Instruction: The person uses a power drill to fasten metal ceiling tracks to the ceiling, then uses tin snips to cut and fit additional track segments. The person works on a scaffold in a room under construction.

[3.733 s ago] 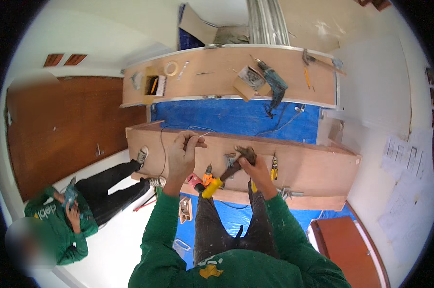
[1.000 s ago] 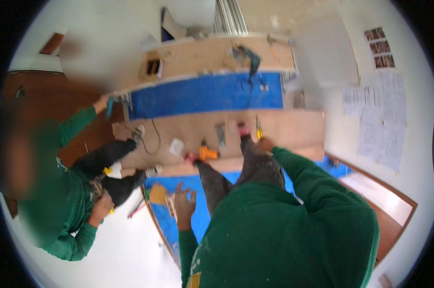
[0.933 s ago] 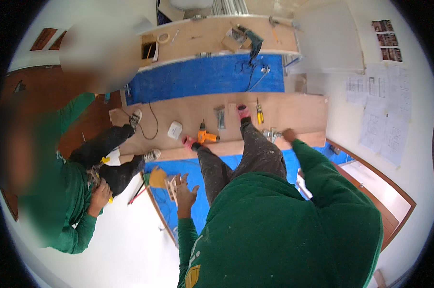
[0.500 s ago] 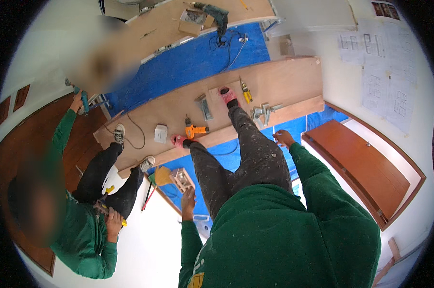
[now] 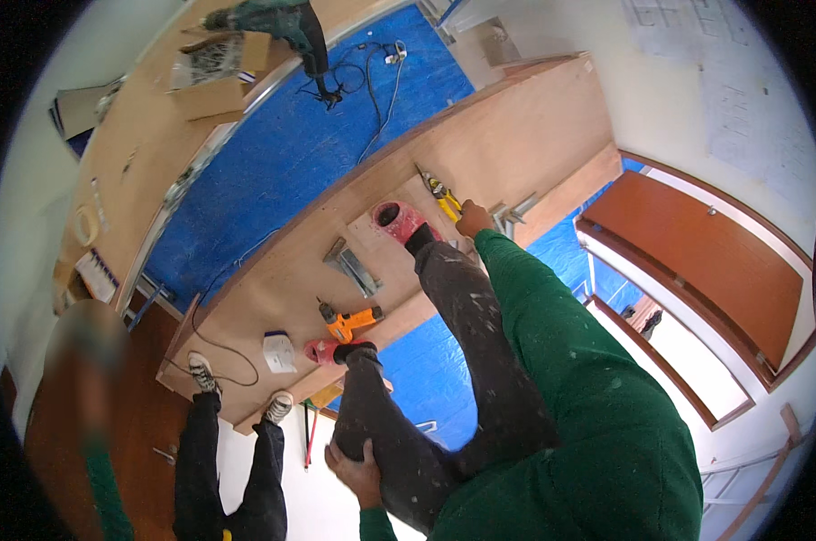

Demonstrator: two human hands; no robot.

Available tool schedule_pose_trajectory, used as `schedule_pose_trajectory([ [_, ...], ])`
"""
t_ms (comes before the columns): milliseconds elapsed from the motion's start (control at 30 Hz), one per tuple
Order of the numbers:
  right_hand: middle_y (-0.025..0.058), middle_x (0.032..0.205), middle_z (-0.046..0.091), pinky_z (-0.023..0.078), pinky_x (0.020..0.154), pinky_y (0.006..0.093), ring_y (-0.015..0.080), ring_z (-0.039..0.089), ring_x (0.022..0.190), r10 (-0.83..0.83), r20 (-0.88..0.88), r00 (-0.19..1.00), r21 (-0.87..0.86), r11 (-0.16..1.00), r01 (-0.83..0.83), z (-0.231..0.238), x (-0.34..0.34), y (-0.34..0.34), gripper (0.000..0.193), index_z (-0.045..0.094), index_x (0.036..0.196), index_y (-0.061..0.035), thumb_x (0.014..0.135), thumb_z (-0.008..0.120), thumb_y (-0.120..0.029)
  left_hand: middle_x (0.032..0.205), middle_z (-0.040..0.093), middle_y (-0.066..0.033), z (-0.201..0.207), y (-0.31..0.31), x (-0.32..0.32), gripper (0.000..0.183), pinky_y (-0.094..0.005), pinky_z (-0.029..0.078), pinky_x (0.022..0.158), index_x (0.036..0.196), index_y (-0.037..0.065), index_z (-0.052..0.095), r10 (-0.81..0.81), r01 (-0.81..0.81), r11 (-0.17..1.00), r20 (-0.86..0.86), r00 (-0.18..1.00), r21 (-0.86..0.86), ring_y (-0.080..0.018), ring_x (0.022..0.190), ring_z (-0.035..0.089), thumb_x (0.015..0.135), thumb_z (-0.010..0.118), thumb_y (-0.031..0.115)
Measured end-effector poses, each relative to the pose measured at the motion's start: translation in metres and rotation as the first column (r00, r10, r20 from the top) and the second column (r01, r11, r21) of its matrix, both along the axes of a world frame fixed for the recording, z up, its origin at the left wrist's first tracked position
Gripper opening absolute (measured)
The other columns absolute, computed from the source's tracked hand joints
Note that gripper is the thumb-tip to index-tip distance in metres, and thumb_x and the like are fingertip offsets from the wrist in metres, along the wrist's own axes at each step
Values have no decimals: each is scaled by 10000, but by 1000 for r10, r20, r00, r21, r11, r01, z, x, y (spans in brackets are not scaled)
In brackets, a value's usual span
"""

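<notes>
My right hand [image 5: 476, 219] reaches down to yellow-handled snips [image 5: 441, 192] on a wooden board [image 5: 525, 117]. Its fingers are curled at the end of the handles, and the snips still lie on the wood. My left hand [image 5: 357, 473] rests against my dark trouser leg, thumb apart from the fingers, holding nothing. Both my red shoes [image 5: 397, 222] are on the board. Between them lie an orange drill [image 5: 349, 321] and a grey metal piece [image 5: 354, 269]. Metal brackets [image 5: 513, 216] lie just beyond my right hand.
A white box [image 5: 279, 352] and a cable lie at the board's left, beside a co-worker's sneakers [image 5: 280, 408]. Across the blue sheeting [image 5: 246, 194], another worktop bears a green drill [image 5: 282, 25] and an open carton [image 5: 211, 79]. A brown door [image 5: 696, 261] stands at right.
I have bent forward, and the view has turned and come closer. My right hand has moved from beside my knee to the snips. My left hand has come onto my leg.
</notes>
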State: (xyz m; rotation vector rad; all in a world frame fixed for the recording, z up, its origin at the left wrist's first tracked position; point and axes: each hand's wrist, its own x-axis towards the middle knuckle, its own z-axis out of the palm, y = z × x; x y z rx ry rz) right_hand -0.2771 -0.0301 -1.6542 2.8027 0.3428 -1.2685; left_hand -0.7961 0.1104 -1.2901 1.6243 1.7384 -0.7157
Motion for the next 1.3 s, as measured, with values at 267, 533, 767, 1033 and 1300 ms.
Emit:
schedule_pose_trajectory([
  [267, 245, 1289, 588, 523, 1017, 509, 437, 630, 1169, 45, 118, 992, -103, 994, -33, -125, -42, 57, 863, 351, 1432, 1, 727, 804, -203, 1420, 510, -244, 22, 29, 1, 681, -510, 326, 1178, 1377, -27, 553, -96, 108, 987, -102, 990, 121, -440, 1341, 432, 874, 800, 359],
  [533, 249, 984, 729, 599, 787, 487, 404, 714, 999, -360, -5, 933, 64, 931, 359, -70, 2, 38, 573, 585, 1213, 52, 809, 713, -334, 1257, 607, -252, -4, 44, 39, 514, -519, 399, 1074, 1299, -19, 609, -187, 184, 982, 62, 980, 48, -437, 1207, 533, 896, 754, 266],
  [767, 141, 996, 707, 596, 650, 390, 248, 713, 824, -184, -981, 56, 4, 273, 962, 326, -44, 30, 413, 545, 1271, -61, 887, 644, -174, 1243, 621, -179, -24, 51, 96, 482, -440, 526, 944, 1392, -54, 495, -755, 719, 603, 539, 375, 345, -310, 1124, 623, 1037, 582, 260],
  [1033, 185, 1037, 720, 549, 840, 470, 318, 708, 975, -180, -462, 868, 695, 534, 481, 580, -63, 24, 483, 593, 1297, -50, 867, 721, -231, 906, 674, -52, 195, 29, 427, 305, -309, 546, 753, 1221, -4, 539, 276, 253, 862, 826, 492, -439, -175, 831, 672, 1035, 619, 224],
  [1300, 19, 942, 684, 533, 759, 284, 103, 643, 846, -266, -625, 734, 756, 29, 654, 646, 82, -5, 447, 610, 1229, -51, 928, 751, -349, 1156, 656, -224, 272, 21, 620, 363, -508, 506, 901, 1219, 4, 648, -131, 663, 748, 983, 125, 16, -408, 1033, 637, 921, 728, 195],
])
